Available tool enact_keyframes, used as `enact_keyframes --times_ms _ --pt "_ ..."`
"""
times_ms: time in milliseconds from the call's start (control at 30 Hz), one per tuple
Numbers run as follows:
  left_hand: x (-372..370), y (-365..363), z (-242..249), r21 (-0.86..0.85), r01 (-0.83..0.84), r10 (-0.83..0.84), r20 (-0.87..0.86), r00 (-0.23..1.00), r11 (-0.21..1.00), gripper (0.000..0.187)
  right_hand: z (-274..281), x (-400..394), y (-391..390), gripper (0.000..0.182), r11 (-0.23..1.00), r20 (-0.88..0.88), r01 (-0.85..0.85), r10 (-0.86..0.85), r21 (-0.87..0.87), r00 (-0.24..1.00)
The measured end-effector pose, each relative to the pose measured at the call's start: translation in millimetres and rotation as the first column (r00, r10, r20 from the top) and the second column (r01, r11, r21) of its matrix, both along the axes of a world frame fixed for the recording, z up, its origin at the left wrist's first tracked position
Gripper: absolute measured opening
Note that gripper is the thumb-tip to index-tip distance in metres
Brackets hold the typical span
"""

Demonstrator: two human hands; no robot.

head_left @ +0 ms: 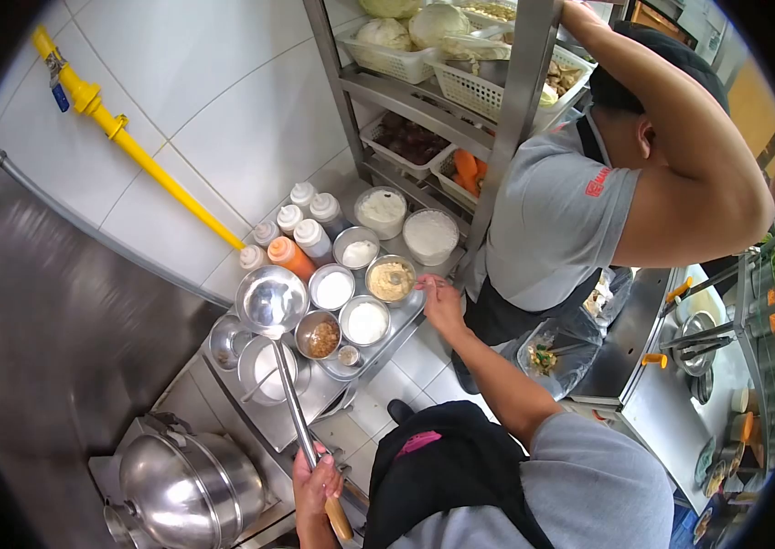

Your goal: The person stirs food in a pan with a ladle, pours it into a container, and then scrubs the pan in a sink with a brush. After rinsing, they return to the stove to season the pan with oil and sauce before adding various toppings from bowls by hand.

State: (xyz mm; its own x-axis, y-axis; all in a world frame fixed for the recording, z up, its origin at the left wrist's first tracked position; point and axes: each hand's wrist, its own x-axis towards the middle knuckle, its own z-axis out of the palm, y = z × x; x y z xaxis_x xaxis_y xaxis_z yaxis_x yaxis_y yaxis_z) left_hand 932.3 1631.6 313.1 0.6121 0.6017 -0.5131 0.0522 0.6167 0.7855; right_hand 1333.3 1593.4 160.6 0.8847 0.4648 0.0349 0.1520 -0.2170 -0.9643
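White tiles point(213, 73) are behind the bottles point(288, 218). Left hand point(316, 478) is closed around ladle point(289, 389); right hand point(443, 306) has fingertips pinched beside powder bowl point(391, 278).

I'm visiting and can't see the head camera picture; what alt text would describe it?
In a kitchen, a person's left hand grips a long-handled metal ladle while their right hand is at a bowl of pale yellow powder. Squeeze bottles and more bowls stand close by. A co-worker stands beside a shelf of vegetables.
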Motion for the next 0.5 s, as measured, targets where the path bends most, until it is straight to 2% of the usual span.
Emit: enact_keyframes --times_ms 67,100,167,200,267,300,367,400,467,500 --pt "0.3 1.0 -2.0 -0.005 0.012 -0.011 0.014 1.0 1.0 0.021 -8.1 2.9 5.8 0.04 1.0 0.115 -0.005 0.006 -0.005 0.993" --pt "0.7 1.6 -2.9 -0.011 0.016 -0.016 0.01 1.0 1.0 0.02 -21.0 7.1 10.4 0.04 1.0 0.115 -0.003 0.003 -0.004 0.993" --pt "1.8 2.3 -2.7 -0.017 0.023 -0.023 0.005 1.0 1.0 0.02 -47.4 14.9 18.7 0.037 0.997 0.42 0.012 -0.045 0.082 0.907" --pt "2.5 2.2 -2.3 -0.021 0.027 -0.027 0.004 1.0 0.999 0.02 -43.0 13.0 18.4 0.037 0.997 0.42 0.014 -0.047 0.082 0.907" --pt "3.6 2.2 -1.5 -0.024 0.031 -0.031 0.001 1.0 0.999 0.02 -34.4 8.1 16.8 0.038 0.997 0.046 0.031 -0.034 0.068 0.998" --pt "3.9 2.0 -1.0 -0.024 0.035 -0.035 0.001 0.999 0.999 0.02 -27.3 6.1 14.9 0.038 0.997 0.044 0.031 -0.034 0.068 0.998" --pt "3.6 1.6 -0.7 -0.023 0.037 -0.037 0.0 0.999 0.999 0.02 -9.2 2.2 8.7 0.039 0.99 -0.218 0.07 -0.042 0.124 0.975" --pt "3.4 1.7 -1.4 -0.03 0.041 -0.04 0.006 0.999 0.999 0.02 -0.5 0.9 5.0 0.039 0.99 -0.218 0.068 -0.04 0.125 0.975" --pt "4.1 1.4 -0.9 -0.033 0.038 -0.038 0.011 0.999 0.999 0.02 15.2 -0.2 -3.1 0.04 0.969 -0.383 0.078 0.017 0.233 0.923" --pt "5.8 1.4 0.5 -0.031 0.053 -0.053 0.0 0.999 0.998 0.02 22.4 -0.7 -6.4 0.04 0.97 -0.385 0.073 0.024 0.234 0.923"
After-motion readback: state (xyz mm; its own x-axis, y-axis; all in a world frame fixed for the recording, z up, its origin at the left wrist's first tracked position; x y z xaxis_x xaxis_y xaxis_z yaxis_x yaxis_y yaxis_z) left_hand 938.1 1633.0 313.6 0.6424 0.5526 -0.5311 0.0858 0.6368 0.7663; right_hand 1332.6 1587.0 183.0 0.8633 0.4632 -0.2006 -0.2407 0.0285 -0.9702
